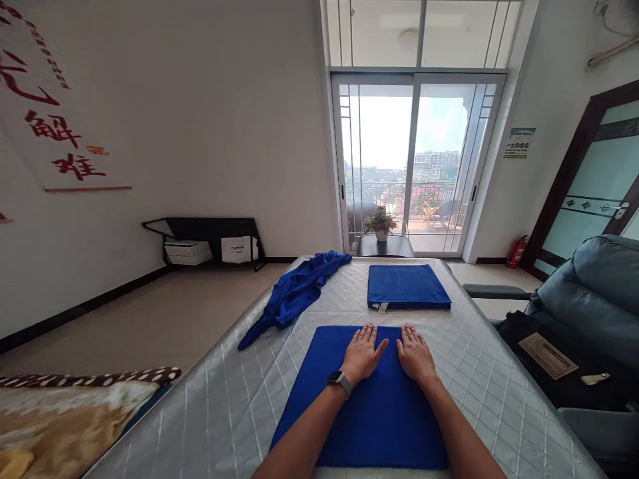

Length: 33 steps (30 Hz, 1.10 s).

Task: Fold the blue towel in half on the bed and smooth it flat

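A blue towel lies flat on the quilted silver-grey table cover in front of me. My left hand rests on its far part, fingers stretched out and thumb apart. Beside it, my right hand also lies flat near the far right corner of the towel. Both palms press down and grip nothing. Beyond them is a neat stack of folded blue towels with white tags at its near left corner. A crumpled blue towel stretches along the left edge of the cover.
On the right stands a grey-blue armchair with a black bag. A potted plant sits on a chair past the far edge. At lower left lies a brown patterned blanket. A low black rack is by the wall.
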Motion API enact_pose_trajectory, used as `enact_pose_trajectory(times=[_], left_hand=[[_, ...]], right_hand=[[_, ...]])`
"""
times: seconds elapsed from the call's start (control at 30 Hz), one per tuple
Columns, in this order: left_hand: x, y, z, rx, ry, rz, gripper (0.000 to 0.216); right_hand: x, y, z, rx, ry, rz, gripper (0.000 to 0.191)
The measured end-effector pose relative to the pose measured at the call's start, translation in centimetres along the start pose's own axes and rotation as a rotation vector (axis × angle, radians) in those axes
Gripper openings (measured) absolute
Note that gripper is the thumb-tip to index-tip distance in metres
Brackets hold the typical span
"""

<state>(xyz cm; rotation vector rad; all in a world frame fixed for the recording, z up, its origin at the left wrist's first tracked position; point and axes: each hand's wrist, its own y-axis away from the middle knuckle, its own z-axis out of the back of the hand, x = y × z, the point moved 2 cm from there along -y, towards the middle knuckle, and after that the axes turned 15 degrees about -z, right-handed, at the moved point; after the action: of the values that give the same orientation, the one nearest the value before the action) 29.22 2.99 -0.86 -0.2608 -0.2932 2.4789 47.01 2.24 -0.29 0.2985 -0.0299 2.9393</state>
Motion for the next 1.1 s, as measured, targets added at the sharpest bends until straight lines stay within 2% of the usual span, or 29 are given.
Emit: enact_pose_trajectory(times=[0.17,0.3,0.53,0.83,1.1], left_hand=[[7.2,4.1,1.7,-0.007,-0.119,0.139,0.076],[10.5,6.6,2.5,-0.012,-0.144,0.240,0.085],[10.5,6.9,2.8,-0.018,-0.075,0.282,0.092],[10.5,7.0,2.8,-0.065,-0.079,0.252,0.087],[10.2,7.1,3.2,-0.092,-0.083,0.243,0.083]], right_hand=[[-0.1,-0.1,-0.2,0.022,-0.028,-0.016,0.066],[-0.2,-0.3,-0.5,0.020,-0.015,-0.013,0.067],[-0.3,-0.4,-0.4,0.022,0.012,-0.012,0.067],[-0.2,-0.3,-0.2,0.008,0.066,-0.018,0.066],[0.8,0.7,1.4,0.046,0.096,-0.031,0.066]])
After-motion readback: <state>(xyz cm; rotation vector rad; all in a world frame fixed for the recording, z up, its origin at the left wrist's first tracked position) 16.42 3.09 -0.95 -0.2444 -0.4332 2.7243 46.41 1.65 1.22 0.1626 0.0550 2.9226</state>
